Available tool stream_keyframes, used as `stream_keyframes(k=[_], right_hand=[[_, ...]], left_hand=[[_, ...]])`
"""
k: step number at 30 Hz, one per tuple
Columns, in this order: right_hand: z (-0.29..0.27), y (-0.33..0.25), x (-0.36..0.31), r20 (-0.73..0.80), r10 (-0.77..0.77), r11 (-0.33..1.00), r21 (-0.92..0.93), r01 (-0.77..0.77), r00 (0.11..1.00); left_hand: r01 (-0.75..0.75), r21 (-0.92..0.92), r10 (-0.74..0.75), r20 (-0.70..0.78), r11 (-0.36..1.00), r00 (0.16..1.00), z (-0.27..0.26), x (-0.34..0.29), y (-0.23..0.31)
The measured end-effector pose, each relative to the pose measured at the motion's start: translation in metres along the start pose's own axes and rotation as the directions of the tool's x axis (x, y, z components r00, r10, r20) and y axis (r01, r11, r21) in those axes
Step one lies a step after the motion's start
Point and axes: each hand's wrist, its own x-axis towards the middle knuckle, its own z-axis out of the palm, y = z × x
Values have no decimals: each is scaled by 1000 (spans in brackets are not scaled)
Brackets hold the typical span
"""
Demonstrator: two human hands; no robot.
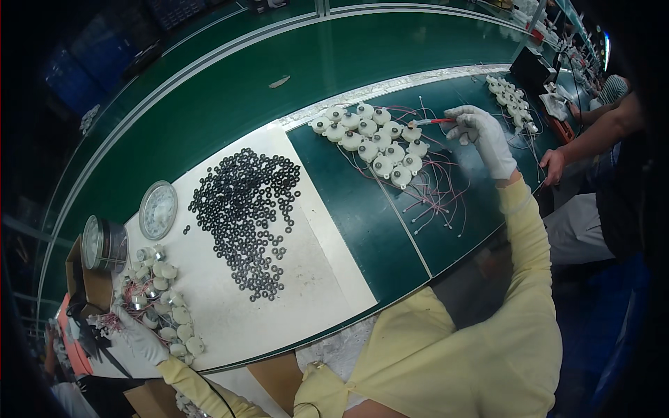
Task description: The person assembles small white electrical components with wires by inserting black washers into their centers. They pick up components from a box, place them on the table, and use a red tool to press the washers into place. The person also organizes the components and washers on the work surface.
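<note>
My right hand point(481, 136), in a white glove, is closed on a slim red-handled brush point(435, 121). Its tip touches or hovers close over the right edge of a group of round white geared motors point(382, 141), each with a dark piece on top; pink and white wires trail from them. At the far left, my gloved left hand point(141, 337) lies against a heap of similar white motors point(167, 296). Its fingers are partly hidden at a bundle of pink wires with white connectors point(104, 321), and it seems to grip them.
Many black rings point(244, 202) are spread over a white board point(313, 272). A round clear dish point(159, 210) and a round metal-rimmed container point(104, 242) stand left, by a cardboard box point(97, 284). More motors point(512, 104) sit far right, near another person's arm point(592, 136).
</note>
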Motion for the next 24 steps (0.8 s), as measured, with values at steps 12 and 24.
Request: stream_keyframes(k=[12, 24], right_hand=[[-5, 8, 0, -14, 101, 993, 56, -100, 995], [-2, 2, 5, 21, 51, 999, 7, -51, 998]], left_hand=[[157, -88, -156, 18, 984, 988, -32, 17, 36], [-73, 324, 44, 97, 943, 994, 2, -2, -4]])
